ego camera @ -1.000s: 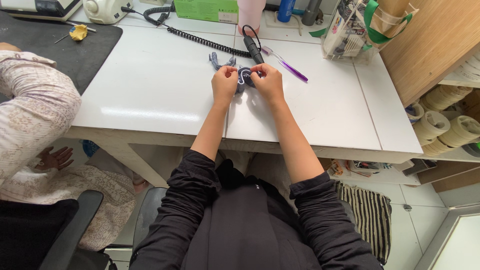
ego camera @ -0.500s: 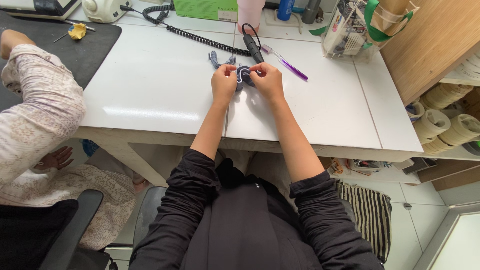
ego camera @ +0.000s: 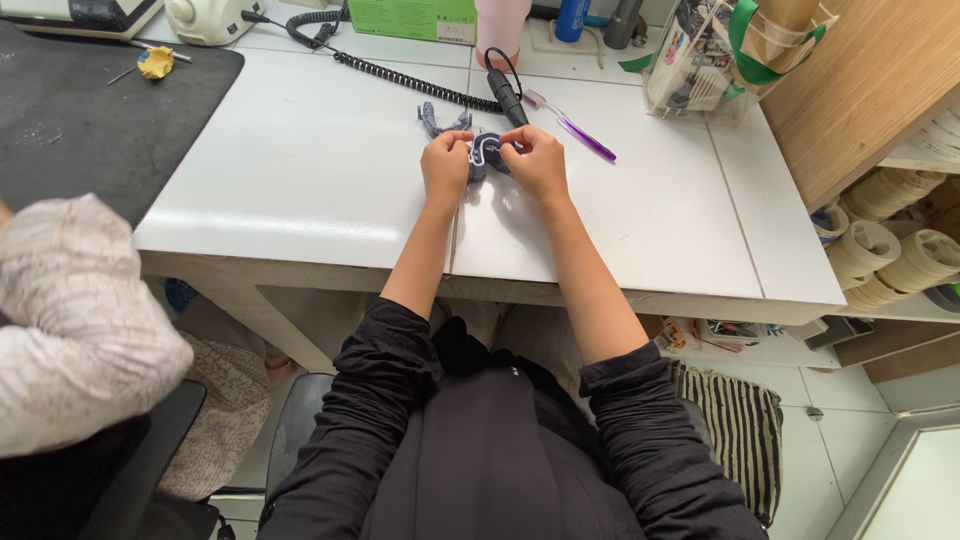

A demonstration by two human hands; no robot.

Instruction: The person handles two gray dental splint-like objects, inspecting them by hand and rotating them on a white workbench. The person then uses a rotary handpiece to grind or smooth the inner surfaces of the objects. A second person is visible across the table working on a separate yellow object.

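Both hands meet over the middle of the white table (ego camera: 300, 170). My left hand (ego camera: 446, 165) and my right hand (ego camera: 536, 162) pinch a small grey-blue arch-shaped piece (ego camera: 485, 152) between their fingertips, just above the tabletop. A second grey-blue piece (ego camera: 436, 121) lies just behind my left hand. A black rotary handpiece (ego camera: 505, 96) on a coiled black cord (ego camera: 400, 80) rests behind my right hand. A purple toothbrush (ego camera: 580, 133) lies to the right of it.
A black mat (ego camera: 70, 120) with a yellow lump (ego camera: 155, 64) covers the table's left end. Another person's sleeve (ego camera: 75, 320) fills the lower left. Bottles, a green box (ego camera: 412, 18) and a clear organiser (ego camera: 700, 60) line the back; tape rolls (ego camera: 900, 250) sit on shelves at right.
My hands stay in the same spot on the small piece. The other person's arm at left has dropped lower and nearer in the view.
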